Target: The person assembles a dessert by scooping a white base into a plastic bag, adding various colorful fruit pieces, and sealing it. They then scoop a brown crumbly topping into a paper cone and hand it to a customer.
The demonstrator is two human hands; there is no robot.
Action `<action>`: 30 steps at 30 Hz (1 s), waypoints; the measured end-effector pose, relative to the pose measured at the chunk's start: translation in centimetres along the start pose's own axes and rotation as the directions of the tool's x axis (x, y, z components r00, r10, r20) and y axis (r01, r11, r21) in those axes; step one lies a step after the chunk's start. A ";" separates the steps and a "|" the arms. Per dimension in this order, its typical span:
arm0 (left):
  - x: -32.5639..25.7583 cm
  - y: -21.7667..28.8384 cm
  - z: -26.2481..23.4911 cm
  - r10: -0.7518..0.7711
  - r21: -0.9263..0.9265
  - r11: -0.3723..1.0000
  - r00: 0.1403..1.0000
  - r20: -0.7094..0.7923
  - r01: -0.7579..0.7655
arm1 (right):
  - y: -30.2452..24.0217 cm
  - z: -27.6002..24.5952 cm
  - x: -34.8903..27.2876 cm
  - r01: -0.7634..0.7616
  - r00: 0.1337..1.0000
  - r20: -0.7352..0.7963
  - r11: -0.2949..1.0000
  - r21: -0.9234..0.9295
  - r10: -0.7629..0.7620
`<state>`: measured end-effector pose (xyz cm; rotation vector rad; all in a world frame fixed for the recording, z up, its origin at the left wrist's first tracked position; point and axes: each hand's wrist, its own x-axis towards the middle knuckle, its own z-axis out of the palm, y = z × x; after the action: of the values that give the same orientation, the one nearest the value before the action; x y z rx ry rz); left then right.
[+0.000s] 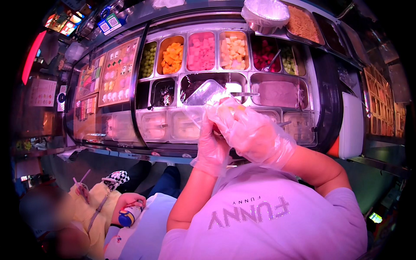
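Both of my hands wear loose clear plastic gloves and meet over the front middle of a topping counter. My left hand is closed on the lower side of a clear plastic box, which tilts above the middle trays. Against it, my right hand has curled fingers close to the box's near corner. What lies inside that grip is hidden by the glove and glare. Just beyond the right fingers, a metal utensil handle lies across the edge of a dark tray.
Metal trays hold orange fruit cubes, pink cubes, pale yellow cubes and green balls. A purple paste tray is at right. Foil bowls stand behind. Other people are at lower left.
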<state>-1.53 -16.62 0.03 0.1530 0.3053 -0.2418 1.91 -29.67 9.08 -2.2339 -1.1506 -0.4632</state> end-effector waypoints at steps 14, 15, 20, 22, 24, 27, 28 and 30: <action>1.4 -1.1 1.0 -0.023 -0.044 0.999 0.997 0.067 0.026 | -2.2 -0.2 -1.1 0.436 0.848 0.456 0.847 -0.306 -0.271; 1.4 -0.6 1.2 -0.108 -0.105 0.987 0.986 0.127 0.121 | -2.0 -1.2 -0.5 0.515 0.797 0.501 0.812 -0.275 -0.336; 0.8 0.3 1.7 -0.117 -0.021 0.992 0.984 0.137 0.121 | -0.8 -4.4 0.0 0.590 0.803 0.158 0.803 -0.082 -0.574; -0.1 1.0 0.6 -0.148 0.030 0.989 0.986 0.077 0.146 | 1.6 -4.5 1.0 0.375 0.927 0.066 0.918 -0.131 -0.369; -0.5 1.1 1.0 -0.188 0.076 0.980 0.982 0.027 0.185 | 5.3 -3.9 2.6 -0.024 0.994 0.109 0.995 0.095 0.013; -0.2 1.2 0.1 -0.355 0.110 0.934 0.921 0.159 0.341 | 10.6 -0.4 3.2 -0.638 0.759 0.622 0.414 0.650 0.193; -0.3 1.1 0.2 -0.404 0.044 0.915 0.909 0.103 0.401 | 10.8 0.1 3.0 -0.830 0.536 0.810 0.329 0.451 0.240; -0.1 0.7 -0.8 -0.459 0.031 0.887 0.872 0.172 0.461 | 10.9 1.4 3.2 -0.956 0.212 0.950 0.251 0.153 0.228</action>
<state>-1.66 -15.76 -0.64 0.0440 0.1633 -0.7258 12.74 -31.81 6.09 -1.7508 -0.2660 1.4022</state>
